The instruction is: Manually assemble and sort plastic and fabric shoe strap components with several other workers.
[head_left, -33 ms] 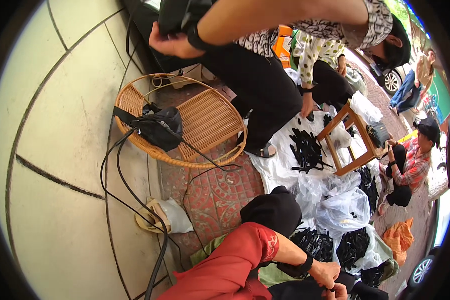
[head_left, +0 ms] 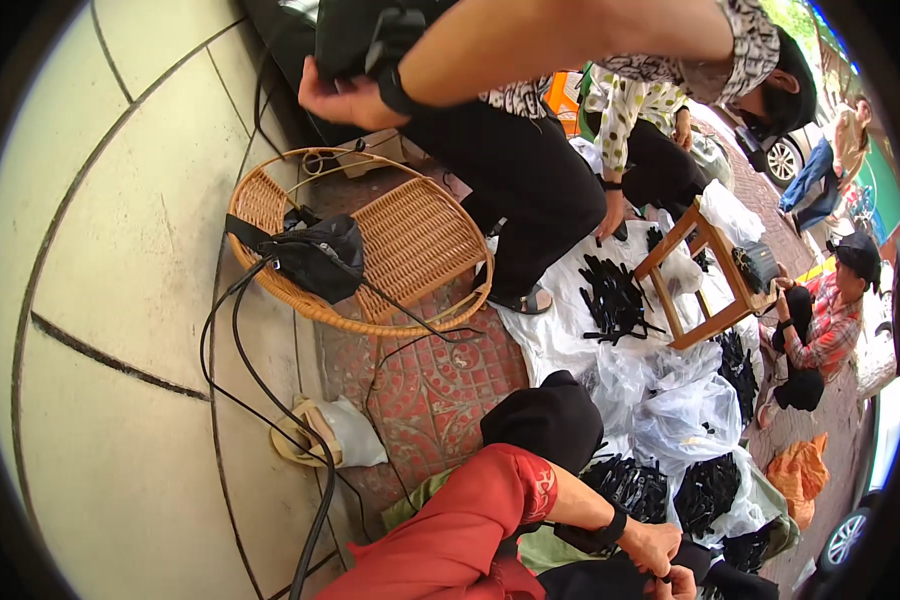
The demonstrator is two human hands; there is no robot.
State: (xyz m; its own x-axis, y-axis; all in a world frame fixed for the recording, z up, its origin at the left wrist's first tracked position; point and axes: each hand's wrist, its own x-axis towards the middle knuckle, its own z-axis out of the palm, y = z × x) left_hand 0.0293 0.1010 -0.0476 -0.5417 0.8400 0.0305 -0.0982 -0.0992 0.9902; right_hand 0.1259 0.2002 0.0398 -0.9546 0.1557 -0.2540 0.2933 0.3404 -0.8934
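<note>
My left hand (head_left: 648, 548) is positioned at the lower right of the head view, fingers curled and clenched on a small dark piece (head_left: 666, 577). My right hand (head_left: 678, 583) is located directly below it, with its fingertips at the same piece; the lower edge of the view cuts this hand off, so I cannot tell the full state of that grip. The piece sits between the two hands, largely covered by fingers, and its exact shape cannot be read. My left forearm carries a dark wristband (head_left: 616, 524) and extends from a red sleeve (head_left: 460, 515); a dark-clad knee (head_left: 543, 425) is raised behind it. Just beyond my left hand lies a near pile of black strips (head_left: 625, 488), with a second pile (head_left: 705, 495) to its right. Clear plastic bags (head_left: 685, 415) rest above these, on a white sheet (head_left: 545, 345). Farther up the sheet are a far pile of black strips (head_left: 612, 300) and a wooden stool (head_left: 708, 328). A co-worker's hand (head_left: 612, 215) reaches down near that far pile. An orange sack (head_left: 798, 480) is at the right. At the left, a wicker chair (head_left: 415, 235) supports a black pouch (head_left: 325, 255).
</note>
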